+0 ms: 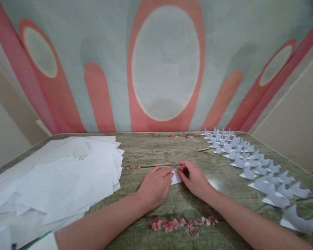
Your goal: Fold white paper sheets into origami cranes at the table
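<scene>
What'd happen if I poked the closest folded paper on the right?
The folded paper might slide easily, being just light-looking paper. Its raised parts look thin, so they'd probably bend. It likely won't roll, since its pointed base looks flat.

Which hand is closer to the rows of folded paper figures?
Right. The right hand touches the small white paper and lies left of the folded paper figures. The left hand is on the paper's other side, farther from them.
</scene>
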The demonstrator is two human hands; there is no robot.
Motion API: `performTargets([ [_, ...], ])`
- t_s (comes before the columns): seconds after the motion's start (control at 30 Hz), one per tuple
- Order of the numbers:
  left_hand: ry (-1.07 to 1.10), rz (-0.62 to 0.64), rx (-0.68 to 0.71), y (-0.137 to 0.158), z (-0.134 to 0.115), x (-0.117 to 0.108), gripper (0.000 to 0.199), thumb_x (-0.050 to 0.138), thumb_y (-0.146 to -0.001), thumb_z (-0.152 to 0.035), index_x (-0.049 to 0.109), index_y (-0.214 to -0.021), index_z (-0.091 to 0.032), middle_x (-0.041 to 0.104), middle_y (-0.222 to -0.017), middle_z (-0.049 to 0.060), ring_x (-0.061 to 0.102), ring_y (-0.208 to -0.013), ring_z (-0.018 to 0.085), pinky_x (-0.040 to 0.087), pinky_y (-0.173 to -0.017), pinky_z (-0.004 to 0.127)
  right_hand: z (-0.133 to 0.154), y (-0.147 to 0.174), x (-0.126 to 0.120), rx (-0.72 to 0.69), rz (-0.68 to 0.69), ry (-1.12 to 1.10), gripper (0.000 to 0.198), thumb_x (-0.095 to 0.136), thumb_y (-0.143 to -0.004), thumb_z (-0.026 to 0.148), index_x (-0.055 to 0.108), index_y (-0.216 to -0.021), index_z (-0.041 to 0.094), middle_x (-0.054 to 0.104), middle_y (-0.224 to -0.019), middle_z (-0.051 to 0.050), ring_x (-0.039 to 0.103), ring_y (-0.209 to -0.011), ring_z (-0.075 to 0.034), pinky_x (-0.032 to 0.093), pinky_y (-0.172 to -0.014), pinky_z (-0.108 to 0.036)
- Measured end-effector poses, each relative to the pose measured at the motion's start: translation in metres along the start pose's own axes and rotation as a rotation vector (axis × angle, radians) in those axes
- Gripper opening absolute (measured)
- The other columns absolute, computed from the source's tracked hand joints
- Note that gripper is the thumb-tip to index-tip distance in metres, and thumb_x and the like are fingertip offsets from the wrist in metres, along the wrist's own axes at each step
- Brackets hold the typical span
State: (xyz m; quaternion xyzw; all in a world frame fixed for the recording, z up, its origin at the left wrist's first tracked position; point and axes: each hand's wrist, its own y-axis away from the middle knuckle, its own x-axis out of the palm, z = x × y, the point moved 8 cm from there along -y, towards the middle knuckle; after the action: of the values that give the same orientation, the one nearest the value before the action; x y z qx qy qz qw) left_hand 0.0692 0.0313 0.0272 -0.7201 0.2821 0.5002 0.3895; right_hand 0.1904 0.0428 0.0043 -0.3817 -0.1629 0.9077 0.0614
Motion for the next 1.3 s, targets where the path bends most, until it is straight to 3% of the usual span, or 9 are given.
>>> performTargets([
  [0.27,-0.078,0.026,-0.002,0.0,0.006,0.005,0.032,0.039,-0.09,-0.025,0.05,-0.119,-0.019,0.054,-0.125,0.003,0.044,-0.117,0.021,0.028,-0.102,0.04,0.013,0.001,0.0,-0.174,0.068,0.124,0.015,0.053,-0.082,0.016,0.059,-0.094,0.022,0.056,-0.093,-0.005,0.049,-0.089,-0.02,0.04,-0.08,-0.035],
  [0.43,-0.164,0.063,0.056,-0.002,0.001,0.003,0.033,0.038,-0.091,-0.025,0.048,-0.121,-0.02,0.055,-0.123,0.003,0.043,-0.119,0.022,0.024,-0.102,0.041,0.011,0.001,0.004,-0.175,0.173,0.211,0.019,0.055,-0.082,0.019,0.059,-0.1,0.024,0.056,-0.102,-0.005,0.048,-0.095,-0.021,0.039,-0.084,-0.038],
  [0.63,-0.228,0.126,0.063,0.003,-0.003,0.007,0.038,0.031,-0.093,-0.034,0.043,-0.126,-0.021,0.045,-0.134,0.005,0.04,-0.122,0.022,0.022,-0.102,0.041,0.004,-0.002,0.001,-0.187,0.275,0.11,0.027,0.06,-0.08,0.025,0.057,-0.106,0.025,0.051,-0.112,-0.006,0.046,-0.104,-0.021,0.036,-0.09,-0.039],
  [0.77,-0.182,0.208,0.048,0.007,0.005,0.011,0.053,0.025,-0.092,-0.048,0.029,-0.136,-0.018,0.032,-0.142,0.007,0.028,-0.13,0.023,0.018,-0.104,0.041,0.004,-0.002,-0.003,-0.229,0.359,0.01,0.042,0.068,-0.072,0.033,0.055,-0.111,0.024,0.05,-0.115,-0.006,0.046,-0.107,-0.021,0.036,-0.092,-0.038],
  [0.87,-0.08,0.328,0.069,0.007,0.012,0.014,0.064,0.021,-0.089,-0.056,0.018,-0.14,-0.016,0.02,-0.146,0.008,0.018,-0.134,0.024,0.015,-0.106,0.041,0.006,-0.002,-0.007,-0.237,0.349,-0.041,0.047,0.071,-0.069,0.035,0.055,-0.112,0.024,0.051,-0.114,-0.006,0.047,-0.106,-0.021,0.037,-0.092,-0.036],
  [0.97,-0.005,0.359,0.091,0.006,0.016,0.012,0.064,0.022,-0.089,-0.056,0.016,-0.14,-0.018,0.017,-0.147,0.008,0.014,-0.135,0.023,0.012,-0.108,0.041,0.008,-0.002,-0.007,-0.253,0.313,-0.051,0.039,0.069,-0.072,0.034,0.059,-0.108,0.024,0.053,-0.112,-0.006,0.048,-0.105,-0.02,0.037,-0.092,-0.035],
  [1.1,0.04,0.252,0.111,0.003,0.015,0.005,0.054,0.031,-0.091,-0.046,0.026,-0.137,-0.02,0.03,-0.143,0.008,0.022,-0.132,0.022,0.017,-0.107,0.04,0.01,-0.002,-0.006,-0.286,0.268,-0.014,0.027,0.065,-0.077,0.029,0.063,-0.103,0.024,0.057,-0.108,-0.006,0.051,-0.101,-0.019,0.039,-0.088,-0.035],
  [1.3,0.041,0.069,0.086,-0.004,0.016,-0.006,0.03,0.044,-0.089,-0.031,0.055,-0.114,-0.02,0.057,-0.112,0.007,0.05,-0.105,0.02,0.037,-0.094,0.036,0.016,-0.002,-0.006,-0.389,0.262,0.067,0.021,0.061,-0.08,0.028,0.064,-0.101,0.025,0.062,-0.103,-0.005,0.054,-0.094,-0.019,0.041,-0.083,-0.036],
])
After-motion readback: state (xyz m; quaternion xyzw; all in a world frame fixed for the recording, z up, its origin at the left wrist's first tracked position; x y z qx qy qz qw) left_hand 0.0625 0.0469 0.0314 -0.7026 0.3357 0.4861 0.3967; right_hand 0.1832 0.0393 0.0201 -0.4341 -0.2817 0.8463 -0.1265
